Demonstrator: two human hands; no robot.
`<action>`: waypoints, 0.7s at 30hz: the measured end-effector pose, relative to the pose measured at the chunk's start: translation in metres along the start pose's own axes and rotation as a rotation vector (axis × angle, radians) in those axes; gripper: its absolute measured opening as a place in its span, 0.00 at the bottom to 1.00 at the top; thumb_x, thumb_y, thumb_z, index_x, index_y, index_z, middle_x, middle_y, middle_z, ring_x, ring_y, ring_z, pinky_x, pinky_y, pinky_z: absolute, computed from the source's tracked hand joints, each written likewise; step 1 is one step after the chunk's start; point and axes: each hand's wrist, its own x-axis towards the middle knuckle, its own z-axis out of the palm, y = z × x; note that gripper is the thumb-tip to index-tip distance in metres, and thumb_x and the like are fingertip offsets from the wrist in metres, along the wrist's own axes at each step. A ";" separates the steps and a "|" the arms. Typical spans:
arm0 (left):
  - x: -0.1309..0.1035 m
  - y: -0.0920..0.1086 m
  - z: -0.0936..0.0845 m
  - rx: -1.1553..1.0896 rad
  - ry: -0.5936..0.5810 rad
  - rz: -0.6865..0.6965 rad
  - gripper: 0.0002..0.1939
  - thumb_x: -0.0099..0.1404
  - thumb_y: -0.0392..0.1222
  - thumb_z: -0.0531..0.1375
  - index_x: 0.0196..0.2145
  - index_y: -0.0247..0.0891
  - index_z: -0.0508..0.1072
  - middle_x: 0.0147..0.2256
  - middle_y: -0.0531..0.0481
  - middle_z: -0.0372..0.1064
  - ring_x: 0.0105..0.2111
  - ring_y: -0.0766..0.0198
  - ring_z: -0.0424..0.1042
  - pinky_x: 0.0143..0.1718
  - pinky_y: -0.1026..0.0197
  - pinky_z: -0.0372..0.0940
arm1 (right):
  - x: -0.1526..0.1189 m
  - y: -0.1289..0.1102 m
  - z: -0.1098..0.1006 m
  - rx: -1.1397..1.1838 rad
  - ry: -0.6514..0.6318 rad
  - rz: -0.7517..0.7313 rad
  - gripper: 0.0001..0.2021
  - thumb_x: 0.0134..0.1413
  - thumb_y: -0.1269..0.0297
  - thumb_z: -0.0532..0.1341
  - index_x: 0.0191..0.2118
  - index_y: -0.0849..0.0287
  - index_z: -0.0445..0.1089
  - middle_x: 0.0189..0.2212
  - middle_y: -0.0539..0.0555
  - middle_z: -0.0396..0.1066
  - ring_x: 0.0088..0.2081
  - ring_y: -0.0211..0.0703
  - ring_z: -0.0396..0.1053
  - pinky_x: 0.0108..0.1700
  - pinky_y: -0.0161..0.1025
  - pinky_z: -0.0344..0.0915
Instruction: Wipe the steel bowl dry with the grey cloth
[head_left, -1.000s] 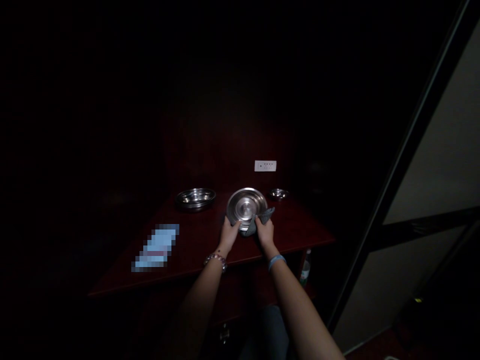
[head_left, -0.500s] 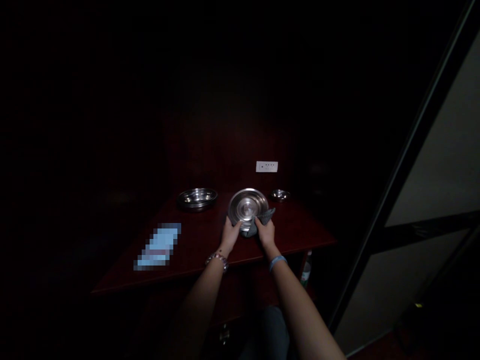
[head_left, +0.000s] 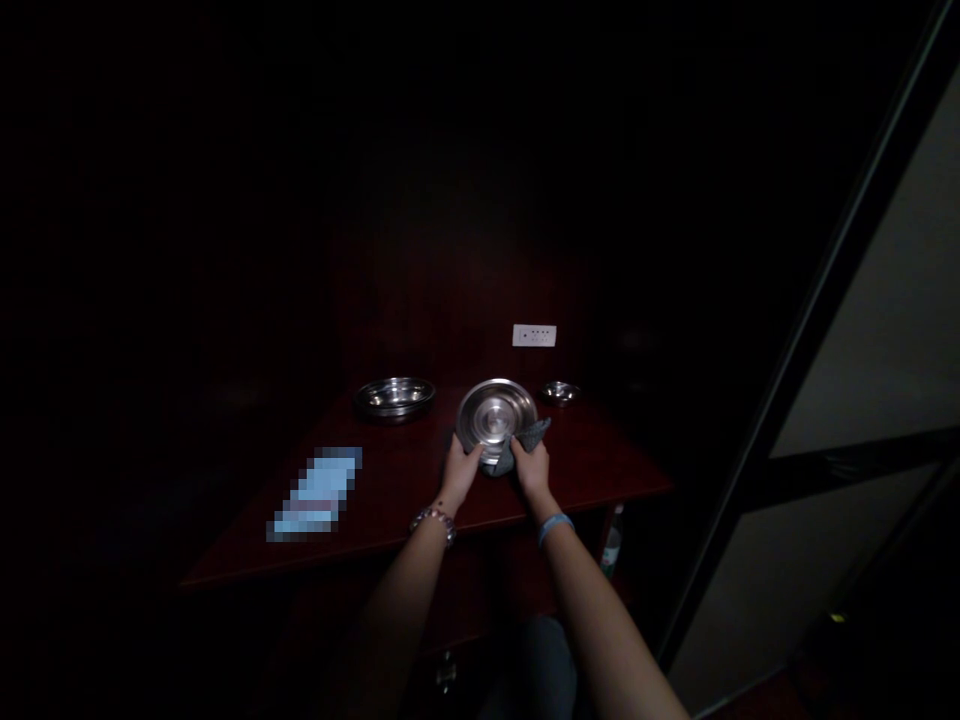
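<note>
A shiny round metal bowl (head_left: 496,412) is tilted toward me above the front part of the dark red table. My left hand (head_left: 459,470) grips its lower left rim, thumb on the inner side. At the lower right rim, my right hand (head_left: 531,468) is closed on a dark grey cloth (head_left: 501,460) that it presses against the bowl. Part of the cloth sticks out above the right hand. The fingers behind the bowl are hidden.
Stacked metal dishes (head_left: 395,397) sit at the back left of the table (head_left: 405,480), a small metal bowl (head_left: 560,393) at the back right. A blurred-out pale blue flat item (head_left: 316,495) lies front left. Below the right edge stands a bottle (head_left: 612,545). A wall socket (head_left: 534,335) is behind.
Almost nothing differs. Both hands keep their hold on the bowl and cloth, and the view has shifted only very slightly.
</note>
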 end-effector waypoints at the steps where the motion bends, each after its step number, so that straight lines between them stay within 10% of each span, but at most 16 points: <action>1: 0.000 -0.001 0.000 0.001 0.002 -0.002 0.22 0.58 0.30 0.64 0.51 0.35 0.70 0.52 0.42 0.75 0.54 0.56 0.74 0.63 0.52 0.60 | 0.000 0.000 0.000 0.001 0.000 0.001 0.14 0.50 0.59 0.66 0.43 0.58 0.76 0.44 0.59 0.81 0.47 0.53 0.79 0.51 0.43 0.72; 21: -0.001 0.004 -0.001 -0.013 0.018 -0.013 0.23 0.56 0.29 0.64 0.51 0.36 0.71 0.54 0.41 0.74 0.57 0.55 0.72 0.64 0.52 0.59 | 0.000 0.002 0.001 0.026 -0.009 -0.013 0.15 0.49 0.61 0.66 0.43 0.58 0.77 0.43 0.59 0.81 0.45 0.52 0.79 0.50 0.43 0.72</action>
